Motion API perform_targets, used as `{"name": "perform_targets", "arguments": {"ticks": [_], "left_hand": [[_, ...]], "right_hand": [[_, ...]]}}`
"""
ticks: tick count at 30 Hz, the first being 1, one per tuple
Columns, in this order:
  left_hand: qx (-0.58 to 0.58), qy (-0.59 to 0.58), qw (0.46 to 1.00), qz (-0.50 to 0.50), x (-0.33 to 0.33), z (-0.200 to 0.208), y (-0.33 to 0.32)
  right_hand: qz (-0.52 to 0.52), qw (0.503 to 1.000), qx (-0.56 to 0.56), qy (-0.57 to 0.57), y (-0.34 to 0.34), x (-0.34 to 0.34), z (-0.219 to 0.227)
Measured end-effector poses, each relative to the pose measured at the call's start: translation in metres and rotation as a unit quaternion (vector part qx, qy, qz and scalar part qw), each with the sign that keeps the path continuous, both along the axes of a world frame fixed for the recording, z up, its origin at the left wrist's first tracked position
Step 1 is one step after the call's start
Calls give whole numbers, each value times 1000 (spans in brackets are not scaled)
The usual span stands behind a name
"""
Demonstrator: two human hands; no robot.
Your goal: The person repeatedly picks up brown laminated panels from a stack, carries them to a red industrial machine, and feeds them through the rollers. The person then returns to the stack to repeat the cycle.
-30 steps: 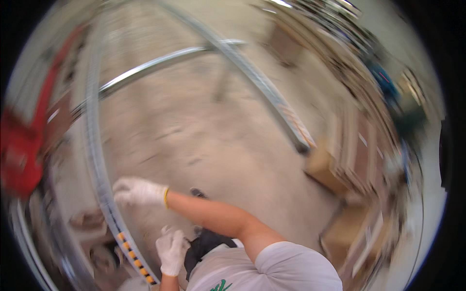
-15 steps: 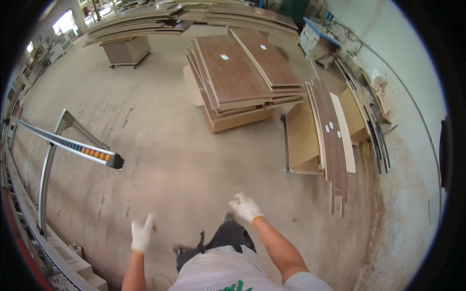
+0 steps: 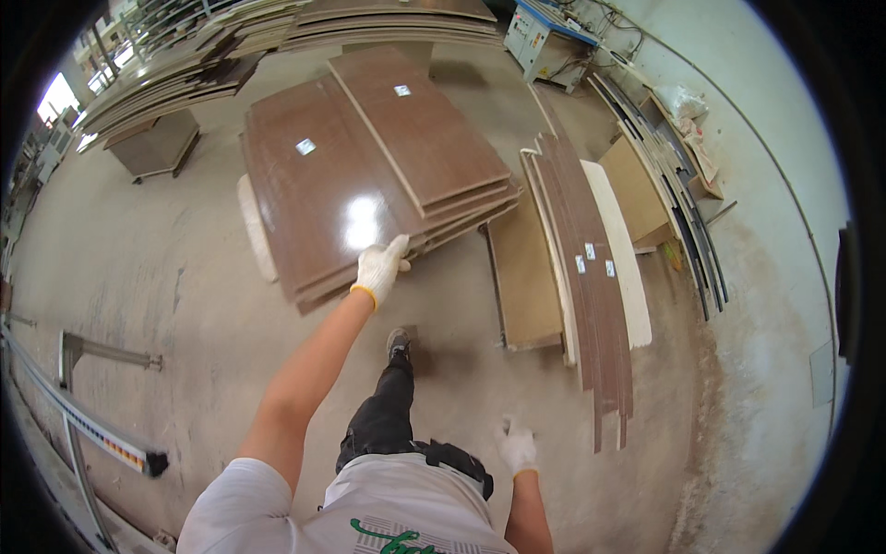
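Note:
My left hand (image 3: 380, 269), in a white knit glove with a yellow cuff, reaches forward with its index finger stretched out and holds nothing. In the picture it overlaps the near edge of a stack of brown boards (image 3: 323, 198); whether it touches them I cannot tell. A second row of brown boards (image 3: 425, 138) lies on the right of that stack, with a small white label on top. My right hand (image 3: 517, 448), gloved the same way, hangs low at my right side, slightly blurred, its fingers loosely apart with nothing in them.
Narrow brown strips (image 3: 586, 277) lie on a tan support (image 3: 526, 268) to the right. A roller rail (image 3: 111, 439) stands at lower left. More board stacks (image 3: 175, 78) and a blue-topped machine (image 3: 551, 42) are farther back. Dark strips (image 3: 678, 198) lean near the wall.
I have walked closer to the board stacks, which now look larger and nearer. My left hand has swung forward to the stack's edge; my right hand has dropped back to my side.

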State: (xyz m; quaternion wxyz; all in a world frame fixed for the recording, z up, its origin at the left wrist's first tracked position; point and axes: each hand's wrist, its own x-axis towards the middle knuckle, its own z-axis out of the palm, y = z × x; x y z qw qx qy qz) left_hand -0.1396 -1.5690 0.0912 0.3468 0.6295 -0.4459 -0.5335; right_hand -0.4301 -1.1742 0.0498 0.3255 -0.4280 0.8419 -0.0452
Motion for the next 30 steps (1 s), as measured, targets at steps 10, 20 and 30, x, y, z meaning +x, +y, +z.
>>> {"name": "perform_targets", "arguments": {"ticks": [10,20,30], "left_hand": [[107,-95,987,71,-78,-80,-220],[-83,-160,979,-90,-41,-42,-111],[-47,234,885,400,22,-37,156]], "right_hand": [[47,998,-42,-4,-271,-53,73],[40,975,-219,11,-590,-125,93],[-13,712,68,-699,-536,-13,28]]}}
